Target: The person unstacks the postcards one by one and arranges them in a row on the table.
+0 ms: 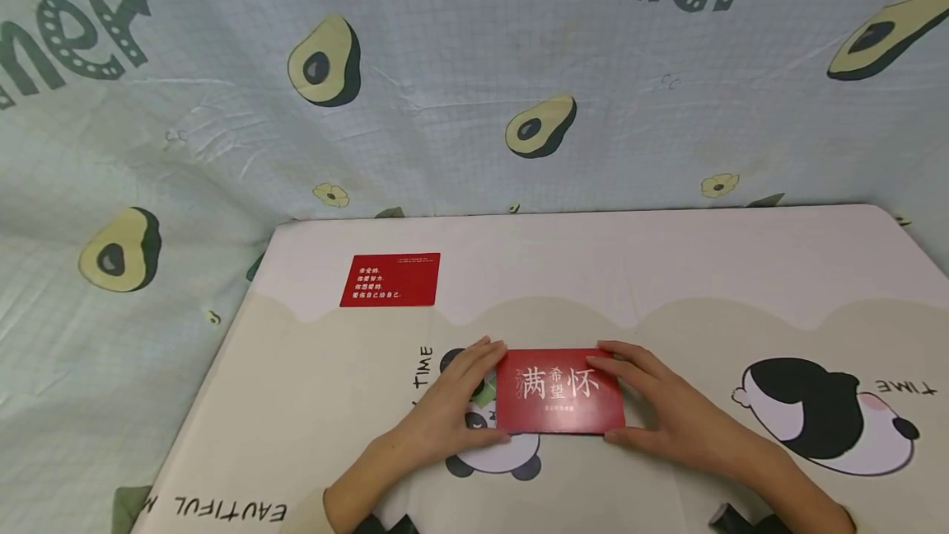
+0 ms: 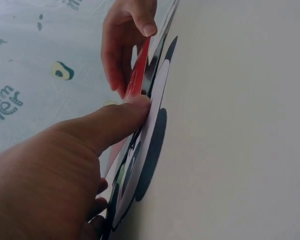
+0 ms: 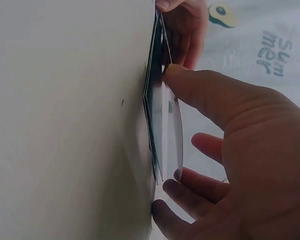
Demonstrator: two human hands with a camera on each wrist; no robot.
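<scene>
Left grip [image 1: 450, 410] + right grip [image 1: 663, 409] | holding red card [image 1: 561, 392] by its ends | rectangular, white-lettered

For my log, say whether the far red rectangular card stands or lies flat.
Flat: the card lies against the pale tabletop, printed side up.

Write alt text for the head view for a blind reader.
A person's left-hand grip and right-hand grip hold a red card with white Chinese characters by its side edges, over a cartoon animal print on a pale tabletop. Another red card lies farther back, to the left; avocado-print fabric rises behind.
</scene>
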